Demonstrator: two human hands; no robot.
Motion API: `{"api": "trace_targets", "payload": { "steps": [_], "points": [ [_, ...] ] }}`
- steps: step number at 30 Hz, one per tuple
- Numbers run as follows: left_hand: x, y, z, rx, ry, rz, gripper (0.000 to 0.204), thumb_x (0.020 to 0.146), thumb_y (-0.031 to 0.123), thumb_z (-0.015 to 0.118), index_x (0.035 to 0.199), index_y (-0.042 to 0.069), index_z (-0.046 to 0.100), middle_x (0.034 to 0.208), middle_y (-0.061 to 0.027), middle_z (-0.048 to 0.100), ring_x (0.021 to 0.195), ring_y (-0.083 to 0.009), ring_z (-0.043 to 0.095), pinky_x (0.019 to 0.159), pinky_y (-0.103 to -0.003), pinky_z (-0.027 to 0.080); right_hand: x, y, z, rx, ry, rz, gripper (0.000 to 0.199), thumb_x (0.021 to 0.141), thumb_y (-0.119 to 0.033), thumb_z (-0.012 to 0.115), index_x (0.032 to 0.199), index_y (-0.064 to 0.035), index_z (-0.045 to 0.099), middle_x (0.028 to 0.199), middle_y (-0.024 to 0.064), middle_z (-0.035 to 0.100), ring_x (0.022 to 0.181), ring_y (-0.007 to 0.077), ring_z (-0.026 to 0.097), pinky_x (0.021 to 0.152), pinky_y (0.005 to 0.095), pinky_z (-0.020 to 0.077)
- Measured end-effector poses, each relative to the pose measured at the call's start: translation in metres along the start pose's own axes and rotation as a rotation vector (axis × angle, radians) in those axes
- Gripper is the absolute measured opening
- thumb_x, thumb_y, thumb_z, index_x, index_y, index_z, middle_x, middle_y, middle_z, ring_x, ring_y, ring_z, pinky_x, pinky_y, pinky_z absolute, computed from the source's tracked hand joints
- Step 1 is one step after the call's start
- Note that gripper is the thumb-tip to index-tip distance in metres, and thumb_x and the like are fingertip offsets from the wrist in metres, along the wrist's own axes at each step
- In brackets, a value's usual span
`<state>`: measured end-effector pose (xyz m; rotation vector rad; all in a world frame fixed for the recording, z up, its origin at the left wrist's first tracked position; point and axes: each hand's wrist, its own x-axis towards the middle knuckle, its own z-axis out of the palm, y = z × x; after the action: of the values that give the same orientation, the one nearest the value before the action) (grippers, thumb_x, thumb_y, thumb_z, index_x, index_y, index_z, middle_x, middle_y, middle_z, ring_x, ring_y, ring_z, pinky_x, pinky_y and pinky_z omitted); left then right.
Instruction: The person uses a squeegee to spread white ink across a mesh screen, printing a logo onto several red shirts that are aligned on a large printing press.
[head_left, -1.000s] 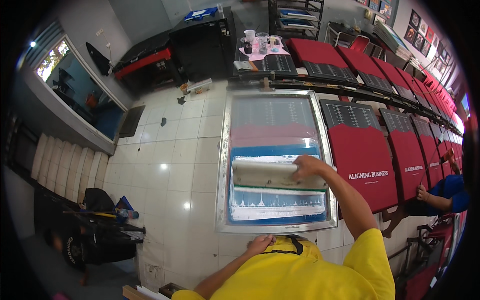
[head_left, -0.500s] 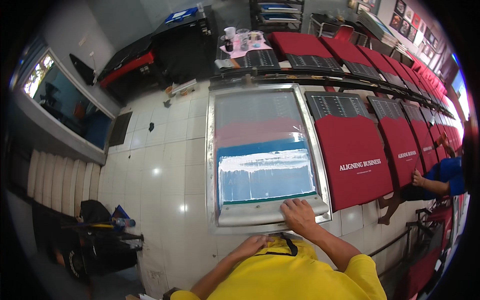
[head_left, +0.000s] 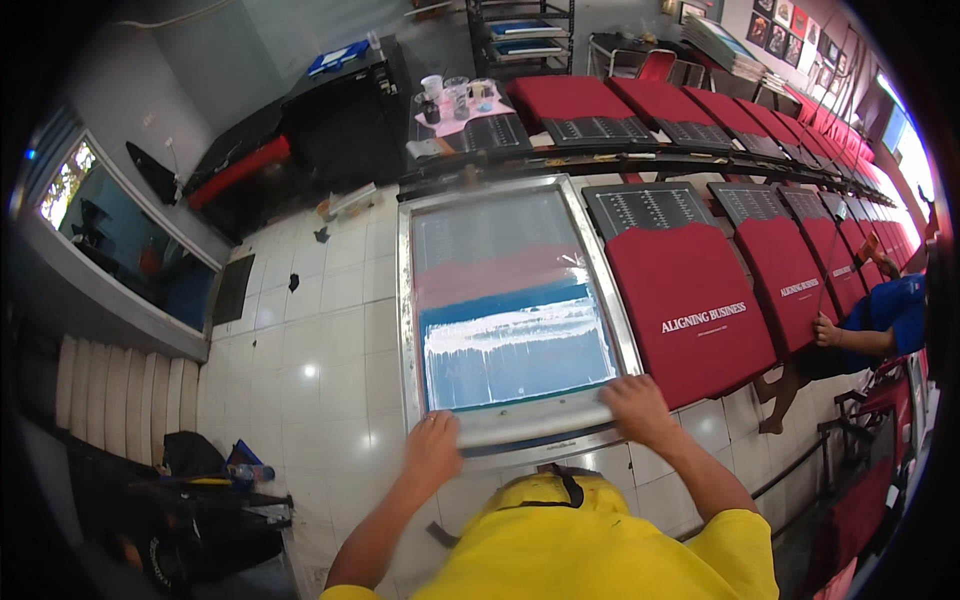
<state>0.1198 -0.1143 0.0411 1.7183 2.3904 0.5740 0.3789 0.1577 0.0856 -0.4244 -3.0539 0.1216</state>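
Observation:
In front of me lies a screen printing frame (head_left: 404, 300) with a silver metal rim and a blue lower area. White ink (head_left: 515, 328) is spread across the blue mesh. A long squeegee (head_left: 530, 424) with a pale grip rests along the near end of the mesh, its green blade edge facing away from me. My left hand (head_left: 433, 447) is closed around the squeegee's left end, and my right hand (head_left: 638, 407) grips its right end. Through the upper mesh a dark red shirt shows faintly underneath.
Right of the frame, dark red shirts (head_left: 690, 290) with white print lie on black boards in a row. A person's hand (head_left: 827, 331) holds a thin stick there. Behind, plastic cups (head_left: 458, 90) stand on pink cloth. Rolled pale cylinders (head_left: 120, 400) stand at left.
My left hand has moved from near my waist up onto the squeegee's left end. My right hand has shifted to its right end. The whole view has tilted slightly.

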Motion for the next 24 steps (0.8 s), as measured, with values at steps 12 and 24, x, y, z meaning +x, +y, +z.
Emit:
{"api": "trace_targets", "payload": {
  "steps": [12, 24],
  "points": [
    [-0.016, 0.001, 0.003, 0.016, 0.110, -0.049, 0.038, 0.068, -0.007, 0.060, 0.105, 0.000, 0.065, 0.114, -0.0149, 0.068, 0.107, -0.0336, 0.066, 0.087, -0.041, 0.055, -0.014, -0.010, 0.001, 0.110, 0.086, 0.032, 0.028, 0.067, -0.001, 0.067, 0.094, -0.0054, 0.062, 0.091, 0.0097, 0.063, 0.087, 0.0293, 0.064, 0.073, 0.0395, 0.0539],
    [0.039, -0.042, 0.028, 0.121, 0.269, 0.071, 0.029, 0.071, -0.005, 0.060, 0.098, 0.001, 0.067, 0.105, -0.0129, 0.070, 0.101, -0.0275, 0.069, 0.077, -0.036, 0.058, 0.041, 0.031, 0.041, 0.041, 0.209, -0.033, 0.019, 0.071, -0.001, 0.061, 0.090, -0.0013, 0.060, 0.092, 0.0126, 0.063, 0.085, 0.0291, 0.064, 0.071, 0.0387, 0.0544]
  ]
}}
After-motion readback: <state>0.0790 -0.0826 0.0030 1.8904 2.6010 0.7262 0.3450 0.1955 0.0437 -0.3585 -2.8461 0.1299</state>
